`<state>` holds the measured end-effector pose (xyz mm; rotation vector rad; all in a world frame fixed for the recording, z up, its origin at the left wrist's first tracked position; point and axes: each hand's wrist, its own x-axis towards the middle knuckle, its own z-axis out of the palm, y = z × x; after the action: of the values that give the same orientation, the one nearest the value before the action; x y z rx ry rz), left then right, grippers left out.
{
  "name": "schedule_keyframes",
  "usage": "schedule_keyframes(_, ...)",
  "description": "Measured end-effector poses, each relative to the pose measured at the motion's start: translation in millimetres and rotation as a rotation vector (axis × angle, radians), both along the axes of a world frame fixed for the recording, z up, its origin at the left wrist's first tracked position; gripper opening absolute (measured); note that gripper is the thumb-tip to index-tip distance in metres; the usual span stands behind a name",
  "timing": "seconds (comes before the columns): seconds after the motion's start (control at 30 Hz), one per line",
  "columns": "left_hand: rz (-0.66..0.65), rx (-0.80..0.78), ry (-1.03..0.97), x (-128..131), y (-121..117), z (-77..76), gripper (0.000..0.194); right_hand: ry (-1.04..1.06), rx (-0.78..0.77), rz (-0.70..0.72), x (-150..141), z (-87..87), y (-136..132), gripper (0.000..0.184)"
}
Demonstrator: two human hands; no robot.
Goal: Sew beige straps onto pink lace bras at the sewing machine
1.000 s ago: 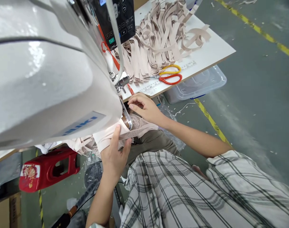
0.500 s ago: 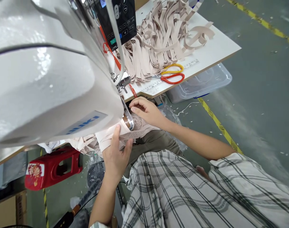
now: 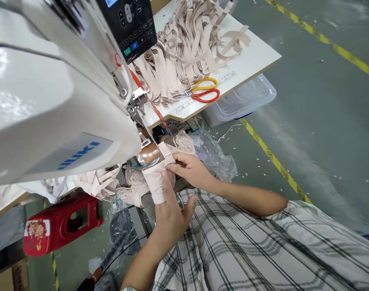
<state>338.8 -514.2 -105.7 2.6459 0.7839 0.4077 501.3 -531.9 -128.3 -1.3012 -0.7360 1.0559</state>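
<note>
A beige fabric band with lace (image 3: pixel 155 178) hangs out from under the white sewing machine (image 3: pixel 57 105) beside its brown cylinder arm (image 3: pixel 150 152). My left hand (image 3: pixel 171 214) lies under and against the band's lower end, fingers up along it and thumb apart. My right hand (image 3: pixel 192 169) pinches the band's right edge close to the cylinder arm. More lace fabric (image 3: pixel 181 141) bunches behind my right hand.
The white table (image 3: pixel 257 60) carries a heap of beige elastic strips (image 3: pixel 184 52) and orange-handled scissors (image 3: pixel 204 91). A clear plastic bin (image 3: pixel 241 103) sits beneath it. A red stool (image 3: pixel 60 226) stands lower left. The black control panel (image 3: pixel 128 18) is on the machine.
Both hands drew the band out from under the machine toward me. My right hand came down from the far side of the arm onto the band. The camera tilted.
</note>
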Motion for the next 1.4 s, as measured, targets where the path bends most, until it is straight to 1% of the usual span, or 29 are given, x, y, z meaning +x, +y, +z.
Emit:
schedule_keyframes(0.03,-0.02,-0.059,-0.007,0,-1,1.5,0.095,0.008,0.002,0.002,3,1.4,-2,0.028)
schedule_keyframes(0.1,-0.068,-0.237,-0.01,-2,2,6.4,0.088,0.002,-0.008,0.014,9,5.9,-7,0.03)
schedule_keyframes(0.17,-0.08,-0.402,-0.005,-7,11,12.8,0.076,-0.003,-0.031,0.037,16,10.9,-11,0.03)
schedule_keyframes(0.2,-0.066,-0.437,-0.009,-10,16,16.2,0.067,-0.011,-0.042,0.052,18,13.1,-12,0.028)
schedule_keyframes(0.23,-0.041,-0.428,-0.024,-13,21,19.7,0.057,-0.028,-0.049,0.069,21,15.0,-14,0.026)
schedule_keyframes(0.3,0.012,-0.304,-0.1,-17,33,27.0,0.037,-0.096,-0.04,0.115,24,18.3,-16,0.024)
schedule_keyframes(0.33,0.02,-0.231,-0.152,-18,38,30.7,0.031,-0.142,-0.027,0.142,25,20.0,-16,0.023)
schedule_keyframes(0.37,0.0,-0.173,-0.201,-17,44,34.5,0.029,-0.193,-0.009,0.178,26,21.8,-16,0.022)
schedule_keyframes(0.4,-0.047,-0.139,-0.24,-15,48,38.2,0.032,-0.239,0.014,0.217,27,23.8,-16,0.022)
schedule_keyframes(0.43,-0.117,-0.13,-0.255,-13,53,41.6,0.039,-0.281,0.045,0.261,28,26.1,-16,0.021)
schedule_keyframes(0.47,-0.201,-0.143,-0.237,-10,57,44.5,0.047,-0.327,0.077,0.307,29,28.5,-16,0.02)
schedule_keyframes(0.53,-0.355,-0.182,-0.137,-4,63,47.3,0.061,-0.447,0.131,0.398,30,33.3,-15,0.021)
schedule_keyframes(0.57,-0.399,-0.189,-0.084,-3,66,46.9,0.064,-0.52,0.148,0.443,31,35.2,-16,0.023)
schedule_keyframes(0.6,-0.419,-0.183,-0.04,-3,69,45.1,0.061,-0.601,0.161,0.48,30,36.6,-16,0.024)
schedule_keyframes(0.63,-0.421,-0.162,-0.01,-4,71,42.2,0.052,-0.69,0.172,0.509,30,37.4,-16,0.024)
schedule_keyframes(0.67,-0.417,-0.128,-0.002,-6,74,38.2,0.038,-0.786,0.187,0.521,29,37.3,-17,0.022)
schedule_keyframes(0.73,-0.42,-0.018,-0.031,-13,77,28.8,0.011,-0.982,0.234,0.493,26,34.7,-18,0.018)
schedule_keyframes(0.77,-0.435,0.063,-0.074,-17,78,24.2,0.006,-1.069,0.259,0.455,24,32.6,-19,0.018)
schedule_keyframes(0.83,-0.462,0.253,-0.203,-25,78,17.2,0.012,-1.176,0.308,0.374,20,27.6,-20,0.021)
schedule_keyframes(0.9,-0.47,0.403,-0.308,-31,77,14.3,0.019,-1.184,0.365,0.318,16,23.0,-21,0.025)
schedule_keyframes(0.93,-0.469,0.448,-0.339,-33,76,14.5,0.021,-1.169,0.396,0.299,14,21.3,-21,0.026)
schedule_keyframes(1.03,-0.469,0.508,-0.373,-38,74,18.3,0.023,-1.125,0.475,0.257,10,18.5,-21,0.023)
schedule_keyframes(1.1,-0.47,0.524,-0.382,-39,73,20.8,0.023,-1.134,0.483,0.255,9,18.4,-20,0.022)
schedule_keyframes(1.17,-0.465,0.521,-0.392,-41,73,21.4,0.023,-1.162,0.456,0.275,7,19.1,-19,0.024)
schedule_keyframes(1.27,-0.451,0.492,-0.396,-43,73,18.7,0.023,-1.179,0.417,0.308,4,21.6,-17,0.028)
schedule_keyframes(1.4,-0.445,0.448,-0.394,-47,75,13.5,0.023,-1.121,0.364,0.341,2,24.9,-15,0.03)
